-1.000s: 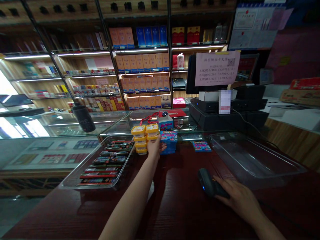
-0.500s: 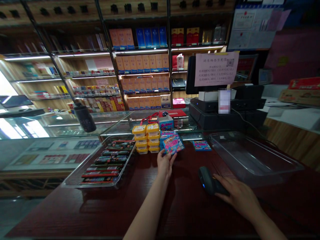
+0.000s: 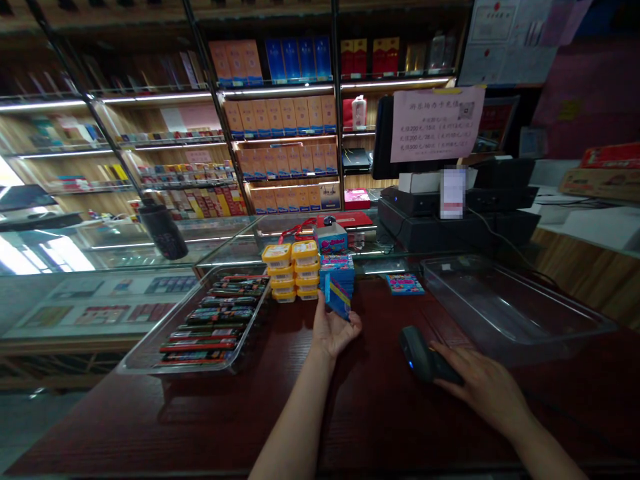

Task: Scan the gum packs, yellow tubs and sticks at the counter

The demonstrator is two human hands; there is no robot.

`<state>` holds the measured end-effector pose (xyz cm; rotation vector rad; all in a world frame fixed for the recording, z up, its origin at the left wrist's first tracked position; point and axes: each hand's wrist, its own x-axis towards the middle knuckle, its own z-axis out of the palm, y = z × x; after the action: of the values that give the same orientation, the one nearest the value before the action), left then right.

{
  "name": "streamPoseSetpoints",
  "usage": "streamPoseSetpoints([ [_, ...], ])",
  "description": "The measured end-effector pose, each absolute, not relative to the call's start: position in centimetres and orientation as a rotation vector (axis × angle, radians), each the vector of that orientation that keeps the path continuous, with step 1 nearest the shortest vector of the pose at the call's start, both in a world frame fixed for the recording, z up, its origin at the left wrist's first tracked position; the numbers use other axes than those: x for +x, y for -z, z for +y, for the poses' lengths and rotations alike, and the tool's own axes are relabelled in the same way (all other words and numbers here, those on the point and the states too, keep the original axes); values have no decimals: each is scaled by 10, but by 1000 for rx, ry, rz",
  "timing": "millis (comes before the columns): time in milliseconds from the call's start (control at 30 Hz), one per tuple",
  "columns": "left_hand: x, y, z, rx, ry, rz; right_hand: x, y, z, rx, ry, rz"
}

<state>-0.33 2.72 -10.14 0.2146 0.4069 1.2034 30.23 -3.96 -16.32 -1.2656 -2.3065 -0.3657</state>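
My left hand (image 3: 333, 331) grips a small blue packet (image 3: 338, 297), tilted up with a narrow yellow-striped face showing. Right behind it rises a stack of blue and pink packets (image 3: 344, 269). Yellow-lidded tubs (image 3: 283, 272) are piled just left of that stack. My right hand (image 3: 483, 387) is wrapped round a dark barcode scanner (image 3: 420, 353) with a small blue light, held low over the brown counter (image 3: 370, 413). One more blue and pink packet (image 3: 405, 285) lies flat on the counter, apart from the stack.
To the left is a clear tray (image 3: 240, 357) with several dark, slim packages. Another clear plastic tray (image 3: 520, 320) sits at the right. Behind stand a monitor (image 3: 384, 140) with a paper notice, a black bottle (image 3: 163, 230) and lit shelves of boxes.
The left hand has turned the packet, so its broad printed face gives way to a narrow side. The right hand and scanner have shifted very little.
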Motion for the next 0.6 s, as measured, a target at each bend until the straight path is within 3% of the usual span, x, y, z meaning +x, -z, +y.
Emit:
streamPoseSetpoints([
  [367,-2,103,20,272,-1140,237,296,156,-40,-1350,281,-2283],
  [600,-5,106,26,322,-1051,177,281,129,-38,-1531,-53,-2061],
])
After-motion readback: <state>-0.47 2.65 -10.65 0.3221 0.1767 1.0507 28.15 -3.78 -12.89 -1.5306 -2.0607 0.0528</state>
